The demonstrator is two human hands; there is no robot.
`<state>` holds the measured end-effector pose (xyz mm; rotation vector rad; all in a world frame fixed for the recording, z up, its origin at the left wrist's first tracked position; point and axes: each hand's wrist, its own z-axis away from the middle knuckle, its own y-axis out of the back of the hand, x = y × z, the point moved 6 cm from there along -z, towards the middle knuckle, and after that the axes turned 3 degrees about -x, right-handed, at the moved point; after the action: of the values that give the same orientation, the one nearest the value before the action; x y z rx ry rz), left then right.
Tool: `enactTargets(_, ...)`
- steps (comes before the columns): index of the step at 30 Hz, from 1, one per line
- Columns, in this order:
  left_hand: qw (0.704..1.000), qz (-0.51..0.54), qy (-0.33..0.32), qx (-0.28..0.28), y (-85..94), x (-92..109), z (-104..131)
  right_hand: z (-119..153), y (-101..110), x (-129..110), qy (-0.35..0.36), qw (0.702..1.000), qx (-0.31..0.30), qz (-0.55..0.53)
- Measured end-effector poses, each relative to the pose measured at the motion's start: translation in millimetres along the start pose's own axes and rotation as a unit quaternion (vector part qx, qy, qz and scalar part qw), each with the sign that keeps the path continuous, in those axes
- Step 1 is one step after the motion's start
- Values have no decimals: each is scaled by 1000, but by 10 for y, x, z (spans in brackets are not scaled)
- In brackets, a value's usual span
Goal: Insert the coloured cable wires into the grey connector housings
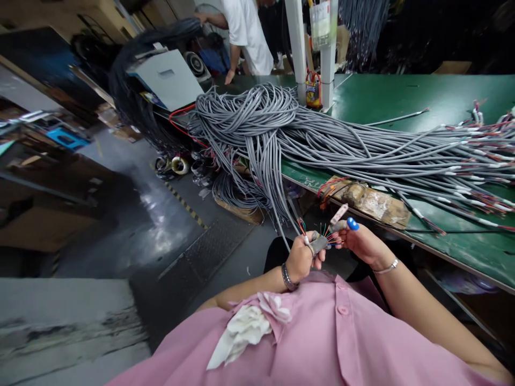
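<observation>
In front of my pink shirt, my left hand (302, 257) is closed around the end of a grey cable, with a grey covering on one finger. Thin coloured wires (330, 236) fan out from it toward my right hand (364, 244). The right fingers are pinched together at the tips of these wires; whether they grip one wire or several is too small to tell. A blue cap (353, 223) sits at a right fingertip, and a pale pink, spotted strip (339, 214) sticks up beside it. More wires, orange and green, show above my left hand.
A thick heap of grey cables (249, 112) lies across the green table (386, 96), some hanging over its front edge. A worn wooden block (370, 203) sits at that edge. A white box (167, 80) and a co-worker in a white shirt (249, 37) are farther back.
</observation>
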<state>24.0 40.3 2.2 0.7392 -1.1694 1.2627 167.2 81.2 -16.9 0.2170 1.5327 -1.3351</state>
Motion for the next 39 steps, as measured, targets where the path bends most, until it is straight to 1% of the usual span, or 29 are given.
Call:
enactTargets(2,1000,-8,-4,-3,-6,6,9,50,-15,-28,-10,999,-13,45)
enactTargets(6,999,-38,-9,-12,-18,44,32,81,-72,-94,-20,994,0,108)
enactTargets(10,999,-50,-4,-17,-20,54,54,58,-188,-138,5,985,21,170)
enactTargets(12,998,-47,4,-31,-34,36,56,46,-249,-130,12,984,24,176)
enactTargets(16,995,-60,24,-78,-77,-8,50,34,-339,-80,1,982,16,186)
enactTargets(18,995,-54,26,-82,-72,-11,48,35,-322,-69,4,982,34,188)
enactTargets(20,996,-36,28,-71,-49,-10,51,38,-252,-65,15,984,68,165)
enactTargets(22,998,-19,30,-57,-24,-6,60,41,-140,-59,33,986,110,118)
enactTargets(24,998,-8,29,-47,-7,4,66,38,-24,-40,47,988,137,62)
enactTargets(27,999,6,16,-37,0,49,53,3,90,3,51,988,146,-20)
enactTargets(29,999,20,5,-37,-15,91,24,-46,106,22,41,988,139,-55)
enactTargets(32,998,47,-2,-42,-65,142,-37,-141,47,-8,38,992,113,-42)
enactTargets(34,997,58,-6,-45,-103,163,-75,-191,2,-66,66,992,109,-10)
enactTargets(36,997,59,-15,-44,-135,182,-103,-213,-25,-113,101,987,120,20)
enactTargets(39,997,56,-17,-40,-158,186,-132,-190,-13,-155,158,970,168,74)
